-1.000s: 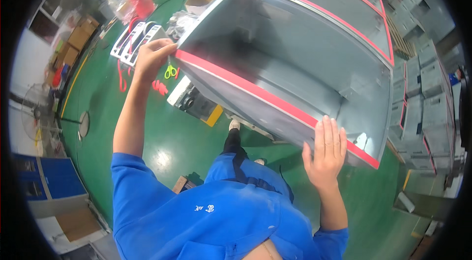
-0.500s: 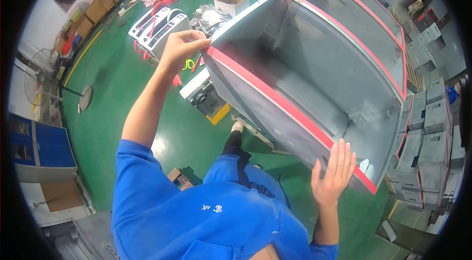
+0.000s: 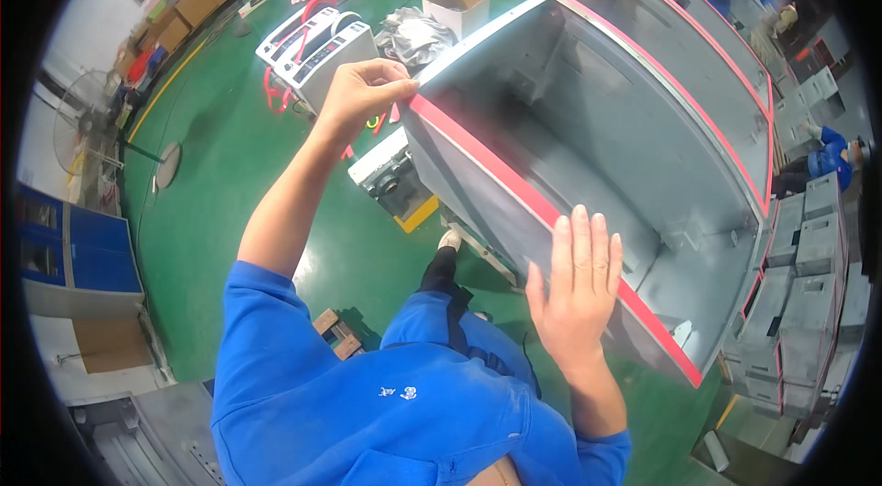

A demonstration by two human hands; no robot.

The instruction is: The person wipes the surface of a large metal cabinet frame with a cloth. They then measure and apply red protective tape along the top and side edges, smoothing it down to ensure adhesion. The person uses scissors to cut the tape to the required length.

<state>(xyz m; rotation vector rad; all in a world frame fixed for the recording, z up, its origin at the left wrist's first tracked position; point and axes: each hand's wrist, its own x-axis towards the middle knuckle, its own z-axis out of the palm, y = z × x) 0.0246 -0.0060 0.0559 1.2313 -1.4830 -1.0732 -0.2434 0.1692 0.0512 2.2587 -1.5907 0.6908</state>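
Observation:
A grey metal cabinet box (image 3: 478, 201) stands in front of me, its open side facing up. Red strip (image 3: 496, 155) runs along its near rim. At the rim's far left corner, my left hand (image 3: 363, 100) is closed, thumb and forefinger pinched at the end of the red strip. My right hand (image 3: 577, 288) lies flat across the same rim, farther right, fingers stretched out and palm covering part of the strip. Inside the box, a small white bracket (image 3: 682, 332) shows near the right corner.
More red-edged cabinet boxes (image 3: 652, 54) adjoin on the far side. White machines (image 3: 317, 54), a carton (image 3: 457, 6) and grey cloth (image 3: 413, 36) stand beyond my left hand. A pedestal fan (image 3: 168, 164) is at left. Grey boxes (image 3: 813, 247) are stacked right, near another person (image 3: 831, 155).
My right hand has slid left along the red strip, toward the middle of the rim. My left hand stays at the corner. The view has shifted slightly, and a person at right shows more.

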